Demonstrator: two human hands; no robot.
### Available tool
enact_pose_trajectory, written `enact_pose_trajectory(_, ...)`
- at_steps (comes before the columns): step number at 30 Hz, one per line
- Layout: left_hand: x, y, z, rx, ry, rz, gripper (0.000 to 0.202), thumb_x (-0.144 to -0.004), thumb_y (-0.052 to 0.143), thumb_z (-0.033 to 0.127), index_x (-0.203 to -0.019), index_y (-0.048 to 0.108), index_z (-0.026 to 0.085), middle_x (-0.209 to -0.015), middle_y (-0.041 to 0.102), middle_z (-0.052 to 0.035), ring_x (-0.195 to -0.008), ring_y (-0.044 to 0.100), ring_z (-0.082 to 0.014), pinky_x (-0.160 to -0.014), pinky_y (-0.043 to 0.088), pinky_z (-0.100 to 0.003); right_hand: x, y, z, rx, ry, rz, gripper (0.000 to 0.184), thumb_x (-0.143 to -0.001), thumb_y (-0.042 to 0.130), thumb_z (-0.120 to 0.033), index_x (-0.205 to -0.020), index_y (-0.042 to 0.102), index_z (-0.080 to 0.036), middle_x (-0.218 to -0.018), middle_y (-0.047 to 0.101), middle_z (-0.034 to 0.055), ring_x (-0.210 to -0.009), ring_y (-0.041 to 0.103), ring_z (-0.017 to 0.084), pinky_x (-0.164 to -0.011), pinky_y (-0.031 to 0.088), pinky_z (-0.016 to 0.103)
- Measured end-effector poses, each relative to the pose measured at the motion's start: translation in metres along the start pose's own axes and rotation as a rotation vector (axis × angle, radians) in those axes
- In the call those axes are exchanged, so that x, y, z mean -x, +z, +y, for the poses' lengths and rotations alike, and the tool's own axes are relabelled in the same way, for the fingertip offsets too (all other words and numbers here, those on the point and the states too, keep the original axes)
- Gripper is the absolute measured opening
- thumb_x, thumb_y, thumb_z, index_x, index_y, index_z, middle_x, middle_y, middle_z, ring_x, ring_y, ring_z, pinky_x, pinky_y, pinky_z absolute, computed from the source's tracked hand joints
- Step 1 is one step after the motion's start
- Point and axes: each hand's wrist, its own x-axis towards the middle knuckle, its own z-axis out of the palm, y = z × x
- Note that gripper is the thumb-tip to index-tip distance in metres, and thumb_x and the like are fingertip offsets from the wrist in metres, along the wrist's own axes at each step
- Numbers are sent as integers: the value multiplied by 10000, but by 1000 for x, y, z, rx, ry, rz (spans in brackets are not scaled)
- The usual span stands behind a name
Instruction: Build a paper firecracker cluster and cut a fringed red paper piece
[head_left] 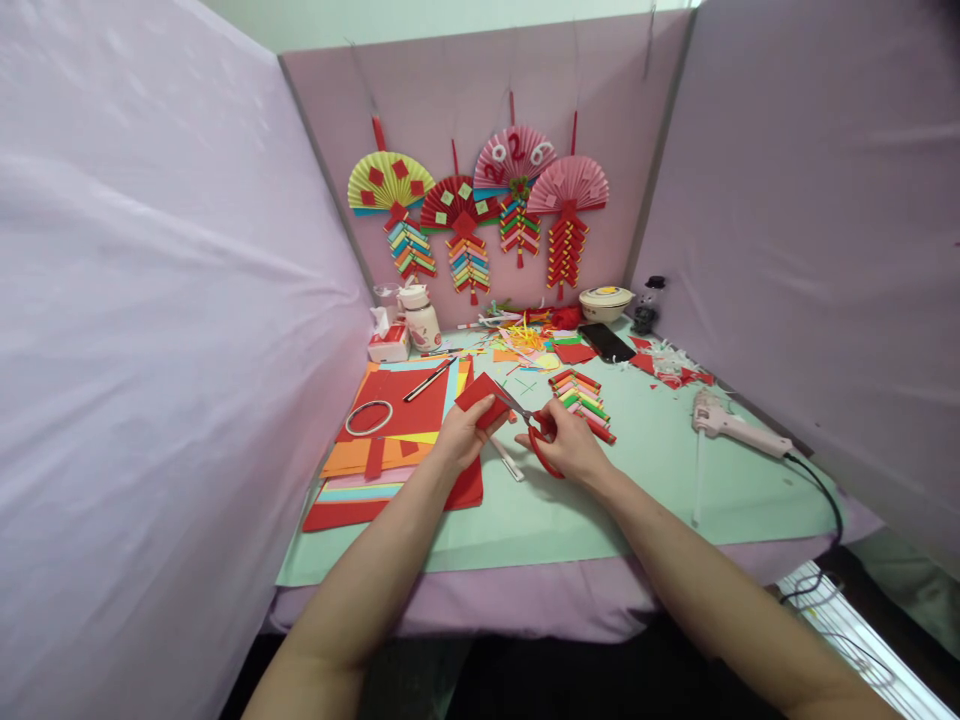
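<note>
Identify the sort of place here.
Probably a paper-craft workstation: paper fans hang on the back panel, coloured sheets lie on the table, and the right hand holds scissors.

Far-left corner: on the pale-green table (660, 430), a white-and-red cardboard tissue box (389, 346), a cream pink-printed flask (421, 326) just beside it.
Far edge, toward the right: a round cream bowl (601, 311) with a patterned lid; just before it, a flat black rectangular smartphone (607, 343).
Far-right corner: a dark, black-capped container (646, 312).
Both side edges: wrinkled lilac fabric screens (787, 200).

Soft light — stretched outer edges
</note>
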Motion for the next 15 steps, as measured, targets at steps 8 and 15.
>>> enact_pose_trajectory(8, -1, -1, 0, -8, 3, -16, 288, -688, 760, 201, -962, 674, 181, -996, 713, -43, -934, 662, -193, -902, 516, -389, 0, 0, 1, 4, -8, 7, 307, -724, 626, -451, -765, 410, -236, -643, 546, -31, -564, 475, 149, -533, 323, 255)
enact_pose_trajectory(15, 0, 0, 2, -13, -13, -27, 280, -703, 750, 209, -972, 674, 190, -1028, 706, -42, -966, 654, -203, -892, 521, -393, 0, 0, 0, 14, -6, -8, 345, -744, 610, -493, -740, 376, -240, -628, 535, -31, -560, 469, 154, -531, 313, 259)
